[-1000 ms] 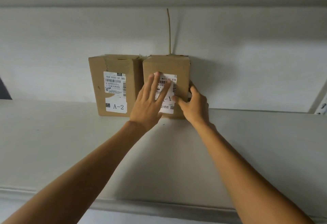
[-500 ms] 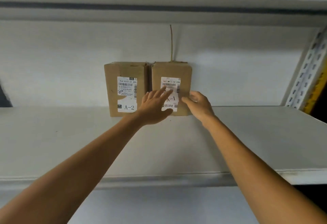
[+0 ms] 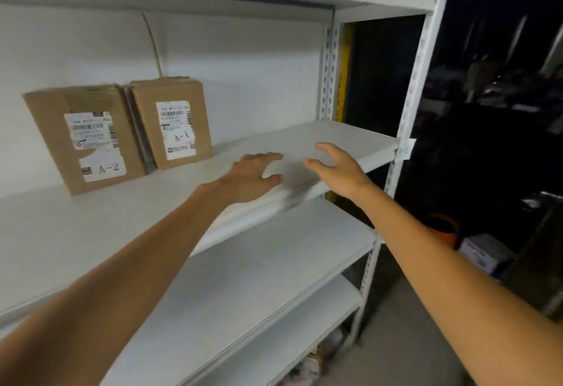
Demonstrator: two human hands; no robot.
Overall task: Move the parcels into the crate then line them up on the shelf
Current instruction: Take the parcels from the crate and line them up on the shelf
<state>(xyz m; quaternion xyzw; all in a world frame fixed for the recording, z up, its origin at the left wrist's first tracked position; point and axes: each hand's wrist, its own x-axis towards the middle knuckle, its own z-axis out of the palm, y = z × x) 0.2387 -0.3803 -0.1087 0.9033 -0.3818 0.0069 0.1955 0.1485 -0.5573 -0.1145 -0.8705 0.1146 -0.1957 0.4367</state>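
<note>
On the white shelf (image 3: 304, 139), parcel A-2 (image 3: 85, 139) and parcel A-1 (image 3: 173, 123) stand upright side by side against the back wall (image 3: 243, 66). Stiff cardboard, likely light; we would clasp their side faces. Our left hand (image 3: 249, 177) and right hand (image 3: 338, 169) hover to their right, fingers (image 3: 271, 156) spread, empty.

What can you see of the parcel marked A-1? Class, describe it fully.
The A-1 parcel is a brown cardboard box standing upright at the back of the white shelf. Its front carries a white printed label with barcodes and the mark A-1. The A-2 parcel stands close on its left; contact is unclear. Neither the left hand nor the right hand touches it.
</note>
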